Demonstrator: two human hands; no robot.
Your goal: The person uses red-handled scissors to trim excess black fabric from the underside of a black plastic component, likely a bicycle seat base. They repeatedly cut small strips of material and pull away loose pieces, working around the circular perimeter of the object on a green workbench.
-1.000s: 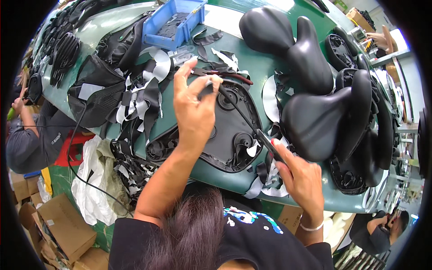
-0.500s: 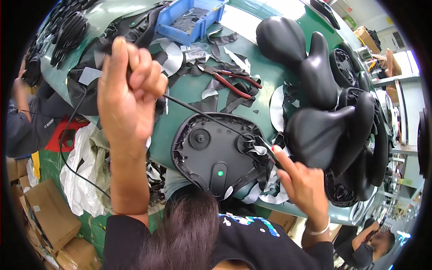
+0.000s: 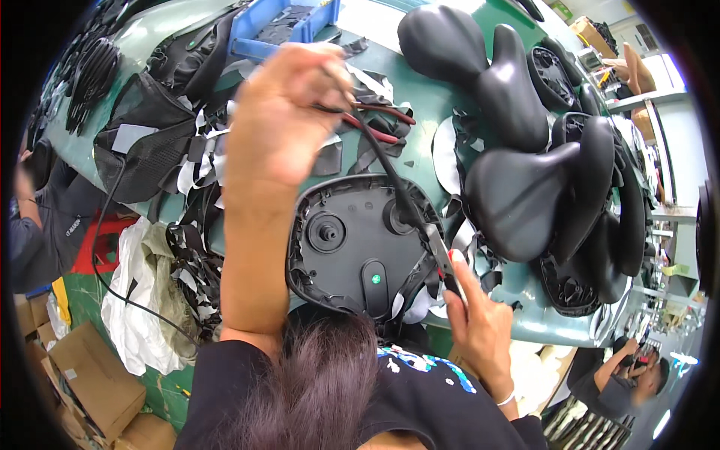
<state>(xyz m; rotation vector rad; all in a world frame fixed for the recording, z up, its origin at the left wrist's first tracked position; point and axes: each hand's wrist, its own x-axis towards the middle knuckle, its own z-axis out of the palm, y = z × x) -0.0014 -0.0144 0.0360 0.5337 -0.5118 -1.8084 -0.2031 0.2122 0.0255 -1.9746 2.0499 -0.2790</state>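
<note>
An upturned black bicycle saddle (image 3: 352, 259) lies on the table in front of me, its underside facing up. Pinched in my left hand (image 3: 289, 101), raised above the saddle's far left, is a strip of black cover material (image 3: 384, 163). It runs taut down to the saddle's right rim. My right hand (image 3: 481, 330) grips a knife (image 3: 441, 259) with a grey metal blade, the index finger laid along it. The blade's tip touches or nearly touches the strip's lower end; which one I cannot tell. Behind my left hand are partly hidden red-handled pliers (image 3: 386, 124).
Several black saddles (image 3: 517, 199) are heaped on the right. A blue bin (image 3: 300, 30) with dark scraps stands at the back. Black mesh material (image 3: 146, 146) and trimmings lie left. Cardboard boxes (image 3: 94, 375) sit on the floor. Other people are at the far left and lower right.
My left hand has swung right, carrying the upper end of the strip with it. The knife in my right hand has come a little left. The whole view has shifted slightly.
</note>
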